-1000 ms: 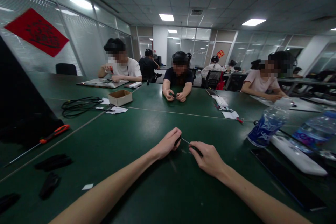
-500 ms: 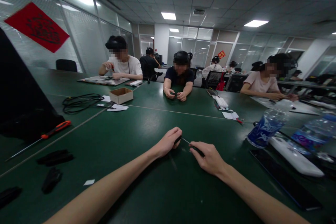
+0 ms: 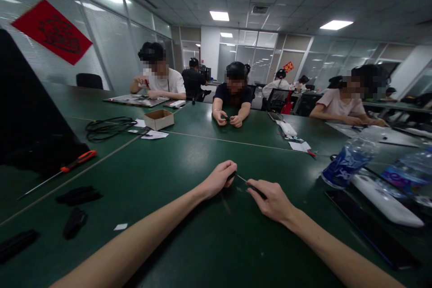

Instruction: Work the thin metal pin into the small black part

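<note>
Over the middle of the green table (image 3: 202,252), my left hand (image 3: 220,179) is closed round a small black part (image 3: 231,175), mostly hidden by the fingers. My right hand (image 3: 272,199) grips the dark handle of a screwdriver (image 3: 242,178). Its thin metal shaft points left and reaches the black part; whether the tip sits inside it I cannot tell. Several black pieces (image 3: 78,195) lie on the table to the left of my left forearm, beside a small white scrap (image 3: 120,227).
An orange-handled screwdriver (image 3: 79,160) lies at the left near a dark panel. Beyond are a coiled black cable (image 3: 110,128) and an open cardboard box (image 3: 159,119). At the right stand water bottles (image 3: 351,162), with a phone (image 3: 367,227) and a white device (image 3: 388,198). Co-workers sit around.
The view has shifted slightly, so everything sits a little further right. Both hands keep their grips, and the screwdriver shaft still meets the black part.
</note>
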`<state>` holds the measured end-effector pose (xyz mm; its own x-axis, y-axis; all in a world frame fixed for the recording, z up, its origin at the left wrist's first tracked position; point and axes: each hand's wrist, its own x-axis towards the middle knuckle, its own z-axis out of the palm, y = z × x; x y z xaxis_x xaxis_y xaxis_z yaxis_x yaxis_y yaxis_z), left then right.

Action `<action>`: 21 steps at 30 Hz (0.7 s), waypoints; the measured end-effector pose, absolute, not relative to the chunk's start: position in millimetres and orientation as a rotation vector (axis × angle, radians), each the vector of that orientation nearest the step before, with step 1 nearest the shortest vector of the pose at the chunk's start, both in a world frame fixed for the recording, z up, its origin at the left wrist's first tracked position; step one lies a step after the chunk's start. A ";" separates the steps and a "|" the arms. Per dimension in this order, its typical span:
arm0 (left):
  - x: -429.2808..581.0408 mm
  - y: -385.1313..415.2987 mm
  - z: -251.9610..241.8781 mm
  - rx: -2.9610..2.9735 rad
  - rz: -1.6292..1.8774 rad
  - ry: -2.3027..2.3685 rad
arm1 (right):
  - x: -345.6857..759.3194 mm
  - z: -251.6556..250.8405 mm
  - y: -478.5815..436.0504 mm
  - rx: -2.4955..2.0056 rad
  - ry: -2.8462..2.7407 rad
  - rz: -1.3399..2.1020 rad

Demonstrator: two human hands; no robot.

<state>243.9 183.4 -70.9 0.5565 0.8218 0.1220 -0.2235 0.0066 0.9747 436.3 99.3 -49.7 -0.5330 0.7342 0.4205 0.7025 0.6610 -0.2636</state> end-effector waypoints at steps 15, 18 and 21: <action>244.5 185.3 -64.9 1.143 0.878 0.464 | 430.0 -59.1 104.4 -1.275 -2.162 0.109; 246.0 185.0 -66.1 1.173 0.882 0.487 | 429.8 -60.9 104.9 -1.292 -2.161 0.098; 246.7 184.6 -66.7 1.211 0.876 0.510 | 429.9 -62.9 105.3 -1.295 -2.157 0.057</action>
<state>246.7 184.6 -66.7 0.5847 0.8044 0.1053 -0.3047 0.0974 0.9474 429.9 105.3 -62.9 -0.3310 0.8121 0.4805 0.7854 0.5194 -0.3368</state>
